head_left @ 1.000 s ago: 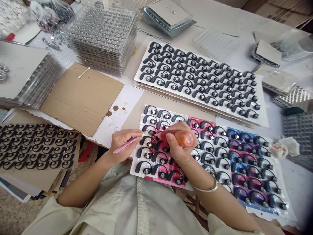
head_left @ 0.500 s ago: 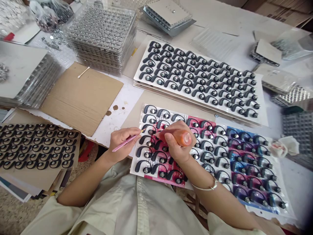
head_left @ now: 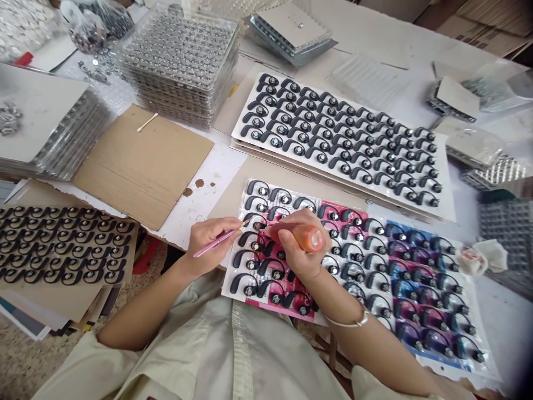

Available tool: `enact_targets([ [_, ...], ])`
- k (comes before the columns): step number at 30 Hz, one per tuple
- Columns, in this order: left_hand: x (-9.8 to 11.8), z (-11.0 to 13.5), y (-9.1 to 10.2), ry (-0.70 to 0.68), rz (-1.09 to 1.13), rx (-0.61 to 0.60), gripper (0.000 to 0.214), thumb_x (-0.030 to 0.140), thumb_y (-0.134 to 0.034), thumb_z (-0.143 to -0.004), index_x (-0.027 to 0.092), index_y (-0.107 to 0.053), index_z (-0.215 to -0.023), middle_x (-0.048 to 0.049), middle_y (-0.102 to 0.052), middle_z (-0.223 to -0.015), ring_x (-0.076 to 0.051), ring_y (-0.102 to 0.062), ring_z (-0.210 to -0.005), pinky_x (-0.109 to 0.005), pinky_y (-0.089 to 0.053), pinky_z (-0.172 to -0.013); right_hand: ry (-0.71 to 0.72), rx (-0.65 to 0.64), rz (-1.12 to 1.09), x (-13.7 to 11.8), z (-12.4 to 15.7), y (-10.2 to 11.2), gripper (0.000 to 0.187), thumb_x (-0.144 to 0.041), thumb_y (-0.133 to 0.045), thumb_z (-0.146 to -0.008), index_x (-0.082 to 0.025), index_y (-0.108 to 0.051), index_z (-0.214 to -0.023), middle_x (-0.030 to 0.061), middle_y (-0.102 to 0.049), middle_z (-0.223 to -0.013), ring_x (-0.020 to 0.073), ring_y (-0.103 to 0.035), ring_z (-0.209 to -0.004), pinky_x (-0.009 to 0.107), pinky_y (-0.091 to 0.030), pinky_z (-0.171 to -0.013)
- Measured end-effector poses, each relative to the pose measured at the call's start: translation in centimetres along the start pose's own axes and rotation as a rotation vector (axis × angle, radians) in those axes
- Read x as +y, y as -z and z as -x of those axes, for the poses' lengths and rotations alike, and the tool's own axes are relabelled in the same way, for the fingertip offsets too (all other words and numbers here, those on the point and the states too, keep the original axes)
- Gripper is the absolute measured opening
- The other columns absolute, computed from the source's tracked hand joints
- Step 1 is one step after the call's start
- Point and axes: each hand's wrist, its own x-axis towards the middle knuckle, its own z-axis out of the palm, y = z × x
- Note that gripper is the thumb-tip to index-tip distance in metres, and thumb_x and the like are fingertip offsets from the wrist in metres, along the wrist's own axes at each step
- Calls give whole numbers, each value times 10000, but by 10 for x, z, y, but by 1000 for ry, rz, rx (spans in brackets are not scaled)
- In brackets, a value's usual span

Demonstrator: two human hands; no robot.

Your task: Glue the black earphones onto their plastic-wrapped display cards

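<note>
Your left hand [head_left: 212, 244] is pinching a pink brush [head_left: 219, 243] at a black ear hook [head_left: 255, 225], right hand [head_left: 297, 244] wrapped round an orange squeeze bottle [head_left: 310, 239], nozzle [head_left: 268, 226] just beside that piece.

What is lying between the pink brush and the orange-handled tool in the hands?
In the head view, a black ear-hook piece on the printed card lies there, between the two tips.

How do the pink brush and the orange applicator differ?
The pink brush is slim, the orange applicator thick and short. The left hand holds the brush like a pen; the right hand wraps the applicator in its fist. Both tips point at one black hook piece.
</note>
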Motion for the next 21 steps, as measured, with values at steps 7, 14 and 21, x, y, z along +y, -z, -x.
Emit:
enact_targets([
  [7, -2, 2, 0, 16, 3, -11, 108, 127, -680, -825, 172, -680, -924, -50, -738, -926, -146, -709, -851, -228, -601, -821, -13, 0, 3, -3, -2, -1, 158, -366, -662, -797, -209, -645, -784, 10, -632, -662, 159, -566, -590, 339, -465, -583],
  [14, -3, 3, 0, 0, 16, 8, 118, 115, -679, -818, 172, -681, -922, -44, -738, -923, -145, -712, -844, -215, -600, -807, -31, 71, -78, -4, -6, 2, 143, -345, -673, -781, -205, -647, -769, -3, -603, -637, 147, -542, -567, 322, -440, -548],
  [21, -6, 5, 1, -21, 19, 42, 113, 137, -684, -821, 164, -678, -930, -49, -737, -916, -141, -711, -838, -210, -602, -793, -299, 404, -291, -30, -56, 53, 280, -459, -725, -689, -189, -652, -709, 2, -565, -630, 144, -571, -517, 282, -409, -400],
])
